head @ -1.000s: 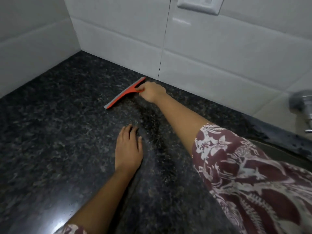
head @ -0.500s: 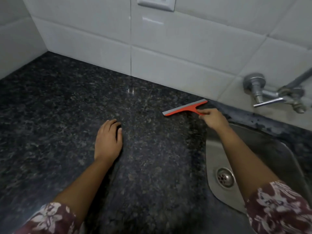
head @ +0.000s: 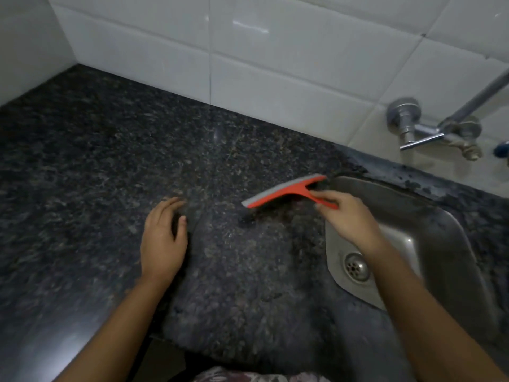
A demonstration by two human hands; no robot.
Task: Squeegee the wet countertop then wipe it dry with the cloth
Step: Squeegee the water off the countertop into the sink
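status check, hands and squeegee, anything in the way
Right hand grips orange squeegee at steel sink edge. Left hand open, flat on dark granite countertop. No cloth visible. Path clear.

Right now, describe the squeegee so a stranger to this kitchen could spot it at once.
Start at the stainless steel sink set into the dark speckled granite countertop. At the sink's left rim, the right hand holds a T-shaped orange plastic squeegee with a grey rubber blade. It is the only brightly coloured thing among the grey and black surfaces.
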